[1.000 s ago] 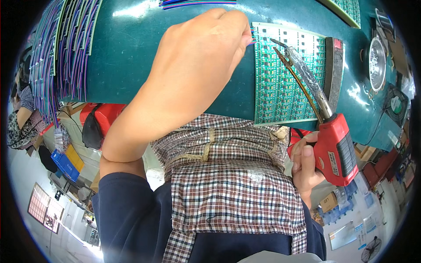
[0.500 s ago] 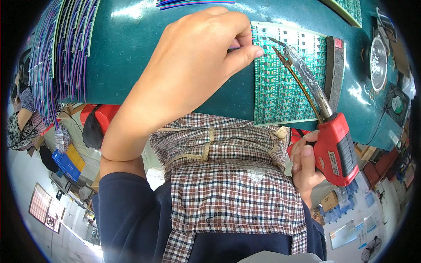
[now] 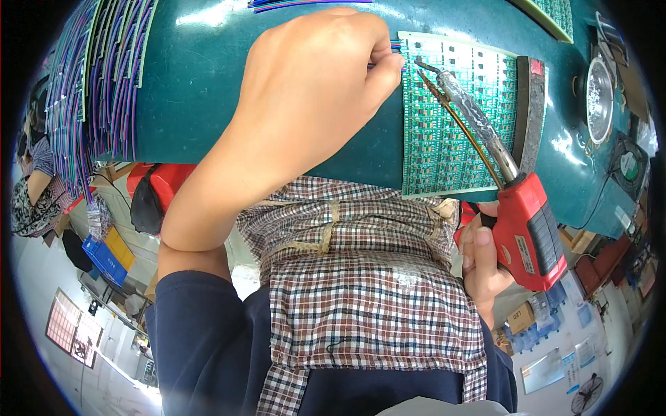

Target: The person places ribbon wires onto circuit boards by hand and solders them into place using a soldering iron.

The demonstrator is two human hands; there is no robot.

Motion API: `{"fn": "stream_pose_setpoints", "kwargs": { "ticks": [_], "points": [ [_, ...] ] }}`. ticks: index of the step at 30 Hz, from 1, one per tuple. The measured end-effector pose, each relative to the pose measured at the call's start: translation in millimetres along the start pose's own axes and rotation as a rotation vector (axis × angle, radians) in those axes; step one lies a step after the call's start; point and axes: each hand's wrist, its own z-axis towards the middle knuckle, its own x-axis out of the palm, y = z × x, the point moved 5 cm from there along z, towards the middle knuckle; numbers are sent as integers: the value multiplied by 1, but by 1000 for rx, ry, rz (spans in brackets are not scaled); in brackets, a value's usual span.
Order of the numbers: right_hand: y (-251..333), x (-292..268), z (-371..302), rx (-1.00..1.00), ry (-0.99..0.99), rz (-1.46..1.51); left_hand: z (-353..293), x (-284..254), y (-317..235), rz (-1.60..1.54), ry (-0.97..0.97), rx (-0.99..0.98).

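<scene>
A green circuit board panel [image 3: 454, 139] with rows of small parts lies on the bench in front of me. At its upper left corner my left hand [image 3: 312, 90] is closed in a pinch on thin coloured wires [image 3: 395, 46], whose ends meet the panel's left edge. My fingers cover most of their length. My right hand [image 3: 482, 260] grips a red soldering gun [image 3: 531, 232] by its handle. The gun's tip and the thin feed tube below it point at the panel's upper left part, close to the wires; whether the tip touches cannot be told.
A dark bar [image 3: 530, 114] lies along the panel's right side. Boards with bundles of coloured wires [image 3: 114, 83] stand at the far left. A round metal dish [image 3: 599, 100] and a small fan [image 3: 628, 166] are at the right. Another panel [image 3: 555, 17] lies at the back right.
My left hand has shifted slightly left, and wires now show at the panel's edge beyond my fingers. The soldering gun has moved a little left, its tip nearer that edge.
</scene>
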Motion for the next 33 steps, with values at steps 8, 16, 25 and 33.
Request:
{"fn": "stream_pose_setpoints", "kwargs": {
  "ticks": [8, 16, 25, 33],
  "points": [
    [-7, -1, -1, -20, 33, -33, 1, 1, 3, -25, -13, -27],
    [-1, 2, 5, -62, 80, -60, 2, -8, -14, 55, -5, -41],
    [0, 3, 4, -27, 52, 33, 2, -7, -13, 66, -6, -57],
    [-3, 1, 1, -19, 36, -48, 3, -6, -12, 59, -10, -56]
  ]
}}
